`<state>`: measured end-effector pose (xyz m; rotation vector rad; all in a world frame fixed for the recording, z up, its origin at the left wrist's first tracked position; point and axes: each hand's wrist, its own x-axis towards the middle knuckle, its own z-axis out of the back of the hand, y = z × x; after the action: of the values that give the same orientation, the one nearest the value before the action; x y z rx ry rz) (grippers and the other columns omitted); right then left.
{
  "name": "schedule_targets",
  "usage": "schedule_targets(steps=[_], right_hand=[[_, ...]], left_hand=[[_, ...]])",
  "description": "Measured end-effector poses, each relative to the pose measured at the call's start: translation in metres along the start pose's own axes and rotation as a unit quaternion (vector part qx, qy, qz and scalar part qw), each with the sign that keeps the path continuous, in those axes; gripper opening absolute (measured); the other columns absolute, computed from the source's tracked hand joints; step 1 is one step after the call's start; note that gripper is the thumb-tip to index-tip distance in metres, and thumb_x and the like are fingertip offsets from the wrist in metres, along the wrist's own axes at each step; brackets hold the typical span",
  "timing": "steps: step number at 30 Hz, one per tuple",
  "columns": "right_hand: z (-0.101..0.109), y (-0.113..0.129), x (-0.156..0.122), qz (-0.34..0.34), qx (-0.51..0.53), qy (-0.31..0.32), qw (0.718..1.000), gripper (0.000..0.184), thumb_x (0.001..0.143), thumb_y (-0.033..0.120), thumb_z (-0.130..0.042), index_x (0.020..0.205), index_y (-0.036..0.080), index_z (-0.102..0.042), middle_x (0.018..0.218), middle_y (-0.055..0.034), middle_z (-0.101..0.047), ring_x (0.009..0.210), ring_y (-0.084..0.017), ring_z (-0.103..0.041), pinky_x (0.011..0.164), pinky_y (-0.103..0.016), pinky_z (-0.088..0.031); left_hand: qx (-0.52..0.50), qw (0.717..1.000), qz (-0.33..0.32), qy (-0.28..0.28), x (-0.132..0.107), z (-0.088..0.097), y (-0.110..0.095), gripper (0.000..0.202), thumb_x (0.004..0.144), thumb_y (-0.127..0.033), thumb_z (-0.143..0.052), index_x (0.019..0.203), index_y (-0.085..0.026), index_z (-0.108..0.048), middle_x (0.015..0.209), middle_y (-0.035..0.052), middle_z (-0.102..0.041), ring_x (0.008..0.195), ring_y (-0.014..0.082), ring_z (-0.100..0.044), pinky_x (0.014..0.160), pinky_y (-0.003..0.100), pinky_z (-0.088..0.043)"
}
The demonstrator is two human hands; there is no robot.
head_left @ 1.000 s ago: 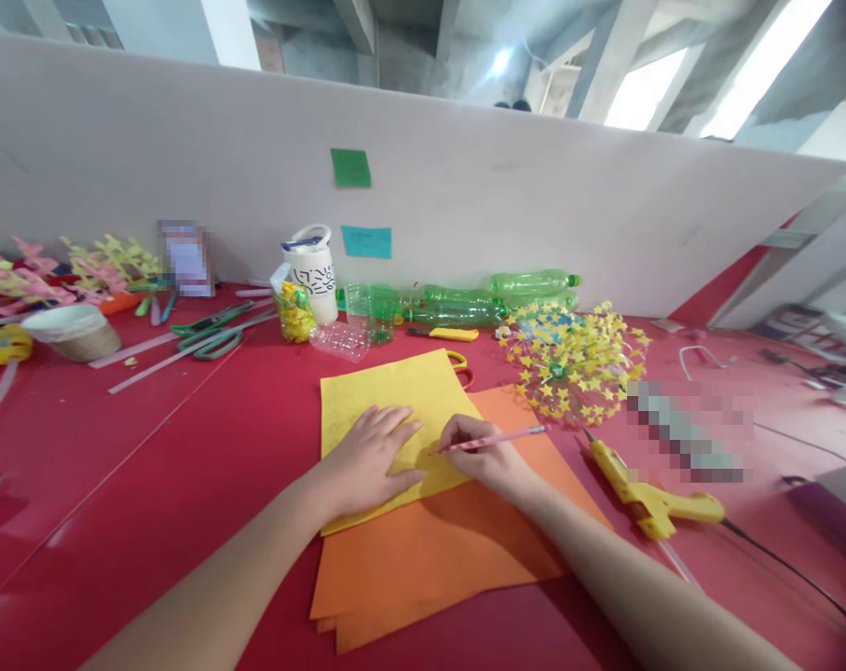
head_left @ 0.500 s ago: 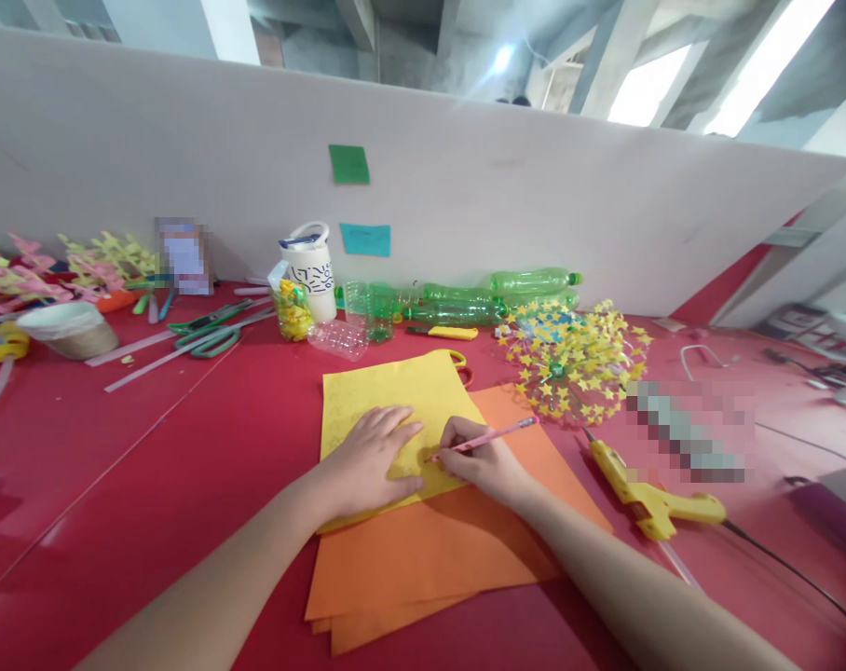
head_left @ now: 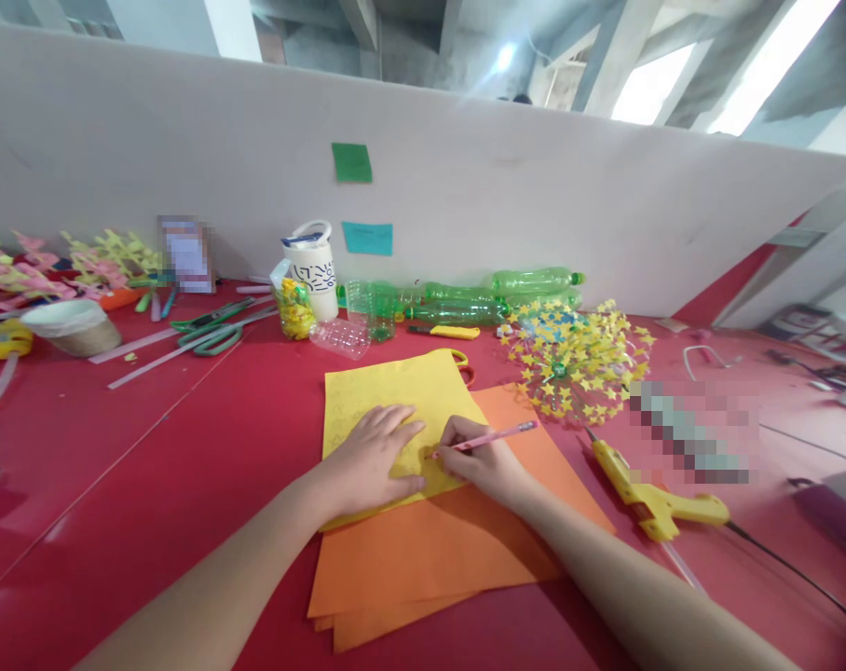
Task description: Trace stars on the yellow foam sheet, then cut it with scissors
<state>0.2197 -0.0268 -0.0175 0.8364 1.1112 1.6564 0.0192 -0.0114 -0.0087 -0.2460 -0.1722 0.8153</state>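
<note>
My left hand (head_left: 373,459) lies flat with fingers stretched out on a yellow sheet (head_left: 395,396), pressing it down. The yellow sheet rests partly on a stack of orange sheets (head_left: 437,554) on the red table. My right hand (head_left: 480,458) is closed on a pink pencil (head_left: 497,436) with its tip touching the yellow sheet just beside my left fingers.
A yellow glue gun (head_left: 650,494) with a black cord lies right of the sheets. Behind them are a cluster of yellow paper stars (head_left: 577,359), green plastic bottles (head_left: 479,300), a white mug (head_left: 311,268), a yellow cutter (head_left: 451,332), green scissors (head_left: 210,331) and a white divider wall (head_left: 465,186).
The pencil tip has shifted slightly left toward my left fingers. Both hands otherwise stay in place on the yellow sheet.
</note>
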Motion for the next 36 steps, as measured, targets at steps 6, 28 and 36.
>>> schedule_targets(steps=[6, 28, 36], right_hand=[[-0.0023, -0.0041, 0.0011, -0.002, 0.009, -0.018, 1.000, 0.005, 0.074, 0.017, -0.049, 0.069, 0.018, -0.046, 0.054, 0.0037, -0.053, 0.045, -0.008, -0.045, 0.043, -0.018, -0.033], [0.0002, -0.0017, 0.0042, 0.030, -0.060, -0.032, 0.997, 0.011, 0.064, 0.009, -0.045, 0.060, 0.018, -0.039, 0.052, 0.0057, -0.039, 0.049, -0.007, -0.033, 0.044, -0.018, -0.024], [0.0013, -0.0010, 0.0031, 0.031, -0.047, -0.016, 0.998, 0.011, 0.062, 0.009, -0.044, 0.059, 0.018, -0.039, 0.052, 0.0062, -0.037, 0.049, -0.007, -0.030, 0.045, -0.019, -0.023]], left_hand=[[0.007, 1.000, -0.004, 0.000, -0.0007, 0.0004, 0.0000, 0.059, 0.079, -0.056, -0.048, 0.128, -0.023, -0.039, 0.140, 0.0074, -0.029, 0.128, 0.0261, -0.021, 0.103, 0.041, -0.019], [0.002, 1.000, -0.007, -0.005, 0.0001, -0.0029, 0.0031, 0.061, 0.079, -0.058, -0.047, 0.128, -0.023, -0.038, 0.141, 0.0074, -0.027, 0.128, 0.0277, -0.021, 0.104, 0.041, -0.018], [-0.001, 1.000, 0.002, 0.004, 0.0001, -0.0017, 0.0016, 0.063, 0.078, -0.059, -0.047, 0.130, -0.024, -0.037, 0.142, 0.0071, -0.026, 0.128, 0.0302, -0.021, 0.103, 0.043, -0.018]])
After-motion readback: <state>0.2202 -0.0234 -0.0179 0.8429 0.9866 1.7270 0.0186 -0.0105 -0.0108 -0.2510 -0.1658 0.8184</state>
